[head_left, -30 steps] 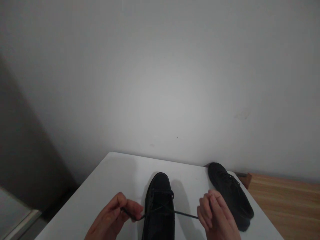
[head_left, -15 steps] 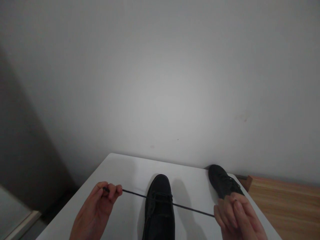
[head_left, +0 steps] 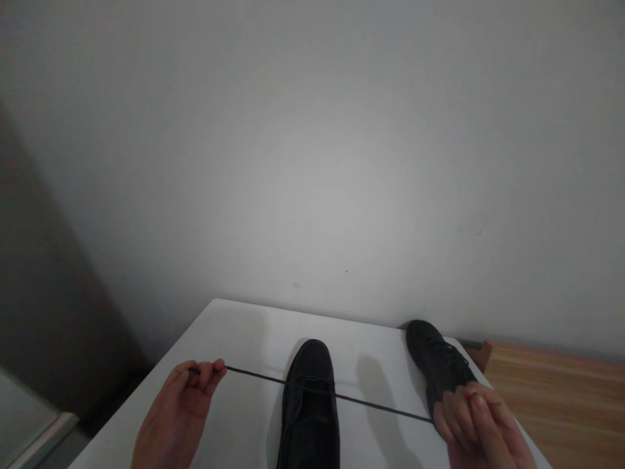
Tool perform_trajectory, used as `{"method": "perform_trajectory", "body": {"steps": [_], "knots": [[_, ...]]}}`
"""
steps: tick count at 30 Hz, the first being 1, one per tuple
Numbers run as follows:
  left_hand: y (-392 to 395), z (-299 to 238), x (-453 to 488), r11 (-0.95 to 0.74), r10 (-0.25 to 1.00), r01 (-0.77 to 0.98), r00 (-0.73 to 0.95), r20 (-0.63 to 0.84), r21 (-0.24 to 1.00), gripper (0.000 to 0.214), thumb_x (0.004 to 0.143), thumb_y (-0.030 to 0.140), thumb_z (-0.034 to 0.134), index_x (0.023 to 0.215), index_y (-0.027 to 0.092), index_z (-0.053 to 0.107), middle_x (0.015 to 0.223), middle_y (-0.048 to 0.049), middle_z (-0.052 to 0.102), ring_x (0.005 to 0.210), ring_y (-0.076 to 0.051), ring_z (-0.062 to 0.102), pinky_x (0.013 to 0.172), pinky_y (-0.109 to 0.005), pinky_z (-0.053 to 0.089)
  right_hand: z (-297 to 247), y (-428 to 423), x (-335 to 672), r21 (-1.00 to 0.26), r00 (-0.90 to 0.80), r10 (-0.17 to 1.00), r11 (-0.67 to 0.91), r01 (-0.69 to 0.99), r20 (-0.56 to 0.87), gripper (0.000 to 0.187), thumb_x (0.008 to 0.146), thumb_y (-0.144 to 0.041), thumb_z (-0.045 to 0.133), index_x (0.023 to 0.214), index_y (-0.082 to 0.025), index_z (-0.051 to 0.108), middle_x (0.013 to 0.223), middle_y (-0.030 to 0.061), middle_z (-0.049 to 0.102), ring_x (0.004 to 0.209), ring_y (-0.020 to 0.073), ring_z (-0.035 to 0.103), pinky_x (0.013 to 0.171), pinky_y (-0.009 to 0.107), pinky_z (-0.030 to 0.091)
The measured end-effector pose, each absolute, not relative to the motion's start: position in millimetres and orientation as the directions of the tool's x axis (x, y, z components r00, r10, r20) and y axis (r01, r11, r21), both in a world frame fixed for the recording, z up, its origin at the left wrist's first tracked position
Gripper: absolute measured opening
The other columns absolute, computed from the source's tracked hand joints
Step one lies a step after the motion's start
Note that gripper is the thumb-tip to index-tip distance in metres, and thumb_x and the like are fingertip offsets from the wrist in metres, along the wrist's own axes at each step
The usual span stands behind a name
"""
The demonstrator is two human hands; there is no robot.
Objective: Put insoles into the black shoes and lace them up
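- The black shoe (head_left: 312, 423) is set on the white table (head_left: 239, 332), its toe pointed at the wall (head_left: 332, 163), its long axis run from the wall toward the viewer.
- To the shoe's left, one end of the dark lace (head_left: 381, 407) is pinched between the closed fingertips of the left hand (head_left: 180, 407).
- To the shoe's right, the other end is gripped in the curled fingers of the right hand (head_left: 476, 417).
- The lace is stretched straight, crosswise over the shoe.
- Right of the shoe, a second shoe (head_left: 442, 361) is partly hidden by the right hand.
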State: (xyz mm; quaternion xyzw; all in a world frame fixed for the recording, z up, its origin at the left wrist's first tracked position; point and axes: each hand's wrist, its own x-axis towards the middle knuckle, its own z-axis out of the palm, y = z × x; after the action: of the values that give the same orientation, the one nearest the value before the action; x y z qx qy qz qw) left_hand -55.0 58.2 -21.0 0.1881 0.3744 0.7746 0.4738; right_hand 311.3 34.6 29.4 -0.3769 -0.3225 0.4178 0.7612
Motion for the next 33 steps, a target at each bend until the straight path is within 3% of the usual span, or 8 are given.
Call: {"method": "perform_trajectory", "body": {"steps": [6, 11, 14, 16, 19, 21, 27, 33], "knots": [[60, -31, -58, -0.286, 0.863, -0.592, -0.501, -0.066, 0.753, 0.020, 0.066, 0.034, 0.085, 0.068, 0.021, 0.070, 0.063, 0.0040, 0.067, 0.077, -0.017, 0.068, 0.085, -0.030, 0.060, 14, 40, 314, -0.860, 0.442, 0.881, 0.350, -0.371, 0.168, 0.021, 0.084, -0.042, 0.076, 0.087, -0.023, 0.066, 0.056, -0.0067, 0.036, 0.049, 0.0087, 0.033, 0.043, 0.022, 0.031], [59, -32, -59, -0.255, 0.898, -0.586, -0.438, -0.036, 0.769, 0.022, 0.071, 0.039, 0.086, 0.076, 0.023, 0.071, 0.064, 0.0050, 0.067, 0.080, -0.015, 0.069, 0.086, -0.024, 0.061, 3, 42, 313, -0.862, 0.424, 0.891, 0.339, -0.378, 0.164, 0.019, 0.086, -0.040, 0.074, 0.089, -0.023, 0.066, 0.056, -0.0075, 0.035, 0.049, 0.0083, 0.032, 0.044, 0.020, 0.030], [56, -27, -57, -0.246, 0.897, -0.579, -0.439, -0.043, 0.778, 0.027, 0.064, 0.041, 0.090, 0.076, 0.023, 0.072, 0.066, 0.0045, 0.070, 0.079, -0.016, 0.071, 0.085, -0.024, 0.061, 0, 41, 313, -0.896, 0.442, 0.878, 0.334, -0.292, 0.183, 0.023, 0.083, -0.043, 0.077, 0.088, -0.024, 0.067, 0.058, -0.0058, 0.042, 0.052, 0.0090, 0.038, 0.047, 0.020, 0.034], [54, -22, -54, -0.243, 0.885, -0.567, -0.462, -0.060, 0.787, 0.034, 0.056, 0.041, 0.094, 0.076, 0.023, 0.074, 0.067, 0.0032, 0.073, 0.078, -0.018, 0.072, 0.084, -0.024, 0.062, -1, 41, 313, -0.940, 0.448, 0.869, 0.305, -0.150, 0.210, 0.026, 0.079, -0.047, 0.079, 0.088, -0.024, 0.070, 0.062, -0.0030, 0.051, 0.056, 0.0112, 0.043, 0.049, 0.022, 0.036], [52, -17, -50, -0.208, 0.868, -0.564, -0.483, -0.116, 0.799, 0.040, 0.044, 0.039, 0.098, 0.073, 0.023, 0.075, 0.069, 0.0015, 0.075, 0.076, -0.020, 0.074, 0.078, -0.024, 0.064, -3, 43, 309, -0.962, 0.375, 0.886, 0.259, 0.089, 0.273, 0.028, 0.075, -0.049, 0.081, 0.083, -0.023, 0.076, 0.066, 0.0013, 0.059, 0.055, 0.0137, 0.045, 0.050, 0.026, 0.038], [52, -20, -49, -0.171, 0.863, -0.563, -0.482, -0.153, 0.808, 0.042, 0.042, 0.037, 0.098, 0.073, 0.023, 0.075, 0.072, 0.0009, 0.076, 0.075, -0.019, 0.074, 0.074, -0.022, 0.064, -4, 46, 300, -0.947, 0.297, 0.901, 0.277, 0.161, 0.315, 0.025, 0.076, -0.048, 0.080, 0.081, -0.023, 0.079, 0.067, 0.0018, 0.060, 0.053, 0.0141, 0.044, 0.051, 0.028, 0.039], [53, -35, -52, -0.080, 0.886, -0.511, -0.430, -0.174, 0.856, 0.038, 0.046, 0.038, 0.097, 0.071, 0.018, 0.076, 0.069, -0.0011, 0.075, 0.072, -0.018, 0.073, 0.073, -0.021, 0.063, -14, 53, 264, -0.945, -0.038, 0.955, 0.298, 0.137, 0.296, 0.027, 0.092, -0.046, 0.063, 0.096, -0.025, 0.080, 0.073, 0.0029, 0.063, 0.052, 0.0142, 0.055, 0.051, 0.026, 0.044], [49, -30, -55, -0.076, 0.901, -0.507, -0.403, -0.158, 0.859, 0.040, 0.043, 0.047, 0.096, 0.064, 0.018, 0.077, 0.069, -0.0023, 0.074, 0.073, -0.022, 0.071, 0.076, -0.028, 0.062, -27, 53, 250, -0.962, -0.017, 0.978, 0.207, 0.180, 0.207, 0.034, 0.088, -0.054, 0.065, 0.088, -0.022, 0.078, 0.074, 0.0056, 0.071, 0.058, 0.0178, 0.059, 0.054, 0.027, 0.048]]}}
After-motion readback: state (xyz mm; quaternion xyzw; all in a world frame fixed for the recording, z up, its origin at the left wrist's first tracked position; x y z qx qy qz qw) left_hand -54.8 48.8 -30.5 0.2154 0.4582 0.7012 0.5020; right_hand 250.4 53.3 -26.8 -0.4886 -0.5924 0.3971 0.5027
